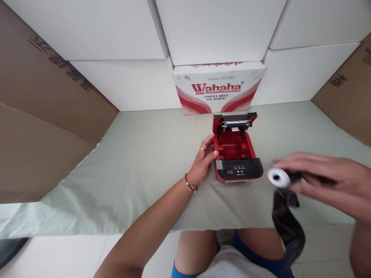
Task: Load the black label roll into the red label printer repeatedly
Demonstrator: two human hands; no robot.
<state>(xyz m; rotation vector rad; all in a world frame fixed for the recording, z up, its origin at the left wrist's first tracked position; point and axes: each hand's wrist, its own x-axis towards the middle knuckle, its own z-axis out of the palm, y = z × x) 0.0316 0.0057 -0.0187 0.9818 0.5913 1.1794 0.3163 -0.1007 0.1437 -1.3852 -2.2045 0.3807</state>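
A small red and black receipt printer (236, 152) stands on the table with its lid tipped up, showing an empty red paper bay. My left hand (203, 162) rests against the printer's left side, thumb and fingers touching the casing. My right hand (324, 179) hovers close to the camera at the right, blurred, fingers closed round a white paper roll (278, 177). A dark wrapper or strip (286, 224) hangs down from that hand below the roll.
A pale green cloth (130, 166) covers the table. A Wahaha water carton (217, 88) sits right behind the printer, with white boxes stacked around it. Brown cardboard (43, 116) leans at the left and another piece (348, 92) at the right. My knees show below the table edge.
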